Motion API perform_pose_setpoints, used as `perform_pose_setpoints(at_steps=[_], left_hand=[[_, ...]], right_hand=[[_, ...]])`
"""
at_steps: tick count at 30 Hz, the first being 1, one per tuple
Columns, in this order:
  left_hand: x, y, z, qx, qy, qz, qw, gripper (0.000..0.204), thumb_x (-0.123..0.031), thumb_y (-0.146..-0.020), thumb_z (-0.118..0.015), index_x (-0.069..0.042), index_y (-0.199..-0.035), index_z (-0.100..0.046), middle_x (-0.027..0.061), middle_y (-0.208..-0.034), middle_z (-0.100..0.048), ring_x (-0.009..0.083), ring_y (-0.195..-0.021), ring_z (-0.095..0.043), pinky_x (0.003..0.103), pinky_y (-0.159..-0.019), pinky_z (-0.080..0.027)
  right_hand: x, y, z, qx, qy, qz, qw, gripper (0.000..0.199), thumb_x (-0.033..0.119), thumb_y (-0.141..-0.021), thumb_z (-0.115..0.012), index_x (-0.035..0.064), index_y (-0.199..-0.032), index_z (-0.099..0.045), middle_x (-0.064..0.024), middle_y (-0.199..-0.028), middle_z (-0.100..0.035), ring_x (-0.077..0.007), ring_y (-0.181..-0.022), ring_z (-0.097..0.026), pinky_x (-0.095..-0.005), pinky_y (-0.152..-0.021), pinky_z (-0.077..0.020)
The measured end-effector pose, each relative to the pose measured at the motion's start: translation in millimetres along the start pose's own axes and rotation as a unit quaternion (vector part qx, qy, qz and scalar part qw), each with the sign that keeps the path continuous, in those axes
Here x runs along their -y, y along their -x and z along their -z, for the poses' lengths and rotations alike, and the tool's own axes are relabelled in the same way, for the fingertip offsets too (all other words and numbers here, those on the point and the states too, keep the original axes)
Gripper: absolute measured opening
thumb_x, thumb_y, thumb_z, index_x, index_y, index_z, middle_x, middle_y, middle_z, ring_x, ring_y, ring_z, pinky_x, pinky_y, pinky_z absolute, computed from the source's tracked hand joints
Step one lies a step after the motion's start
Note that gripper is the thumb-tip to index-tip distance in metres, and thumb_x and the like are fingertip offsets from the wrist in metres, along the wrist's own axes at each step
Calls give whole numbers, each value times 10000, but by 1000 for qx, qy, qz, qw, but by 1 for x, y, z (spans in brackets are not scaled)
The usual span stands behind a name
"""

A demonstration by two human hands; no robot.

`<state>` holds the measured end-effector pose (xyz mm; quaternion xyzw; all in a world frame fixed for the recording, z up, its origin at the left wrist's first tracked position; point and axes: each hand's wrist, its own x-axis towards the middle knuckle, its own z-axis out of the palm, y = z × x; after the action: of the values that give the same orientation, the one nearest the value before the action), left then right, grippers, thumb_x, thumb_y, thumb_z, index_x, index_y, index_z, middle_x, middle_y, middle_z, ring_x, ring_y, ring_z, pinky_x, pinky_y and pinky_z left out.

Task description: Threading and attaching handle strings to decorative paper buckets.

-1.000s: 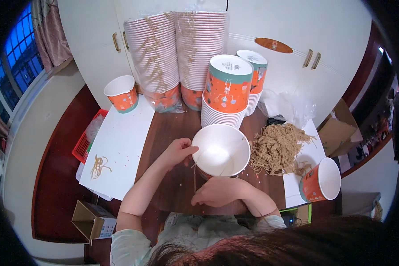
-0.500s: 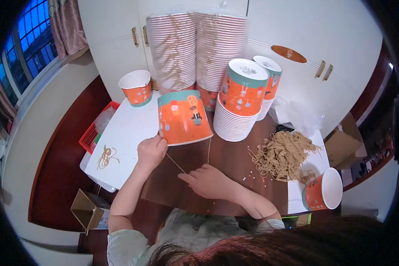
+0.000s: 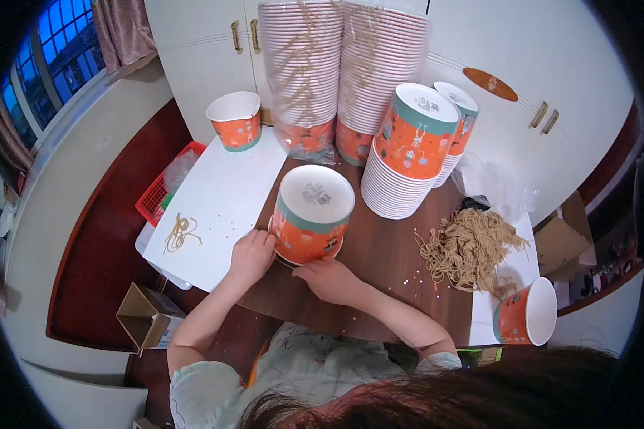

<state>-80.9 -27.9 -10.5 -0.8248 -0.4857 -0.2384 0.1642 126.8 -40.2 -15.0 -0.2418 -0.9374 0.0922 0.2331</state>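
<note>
An orange and green paper bucket (image 3: 312,239) stands upside down on the brown tabletop in front of me, its white base facing up. At the left of its rim, my left hand (image 3: 253,256) is closed, fingertips pressed together against the rim. My right hand (image 3: 329,280) is closed at the near side of the rim, thumb and finger pinched. A thin tan string runs along the rim between them; most of it is hidden by my fingers and the bucket.
Tall wrapped bucket stacks (image 3: 302,71) stand at the back. Inverted buckets (image 3: 397,182) are stacked right of them. A tangled string pile (image 3: 472,250) lies right, near a tipped bucket (image 3: 511,314). Another bucket (image 3: 236,132) and loose string (image 3: 182,234) are on the white left part.
The bucket has come down from a tilted, raised pose to upside down on the table. Both hands have moved in to its rim, and the string no longer stretches openly between them.
</note>
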Motion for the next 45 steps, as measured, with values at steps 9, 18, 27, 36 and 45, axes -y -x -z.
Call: perform_pose_setpoints(at_steps=[9,18,27,36,45], left_hand=[[-31,13,12,39,234,-31,971,230,-181,-642,-647,-61,-828,-584,76,-857,-529,266,-841,-486,379,-748,-420],[-11,22,12,102,213,4,972,88,-139,-722,-612,-56,-744,-593,87,-869,-556,258,-835,-506,353,-725,-425],[-10,29,2,71,160,10,984,142,-174,-714,-605,-42,-761,-581,117,-1023,-539,276,-937,-503,385,-798,-405],[57,14,-24,63,73,71,993,239,-213,-734,-608,-34,-879,-545,138,-1071,-524,286,-1021,-491,395,-837,-399],[71,19,-21,113,62,110,986,314,-235,-740,-598,-50,-987,-539,128,-1119,-515,271,-1101,-456,391,-871,-380]], right_hand=[[-1,-5,5,-34,-126,-29,991,159,63,-782,-479,65,-932,-531,-115,-862,-598,-277,-823,-585,-378,-724,-454],[-34,11,42,127,-30,-86,988,236,234,-768,-578,68,-925,-518,-127,-774,-607,-304,-780,-593,-406,-733,-434],[-58,9,14,104,66,-78,989,150,212,-761,-560,83,-838,-556,-81,-883,-552,-244,-900,-537,-378,-726,-416],[-88,-69,-34,30,66,-25,997,149,181,-767,-534,69,-864,-542,-80,-909,-516,-247,-924,-506,-395,-740,-422],[-89,-65,-38,8,79,-41,996,240,177,-761,-549,83,-981,-542,-79,-1047,-518,-251,-1012,-479,-399,-885,-356]])
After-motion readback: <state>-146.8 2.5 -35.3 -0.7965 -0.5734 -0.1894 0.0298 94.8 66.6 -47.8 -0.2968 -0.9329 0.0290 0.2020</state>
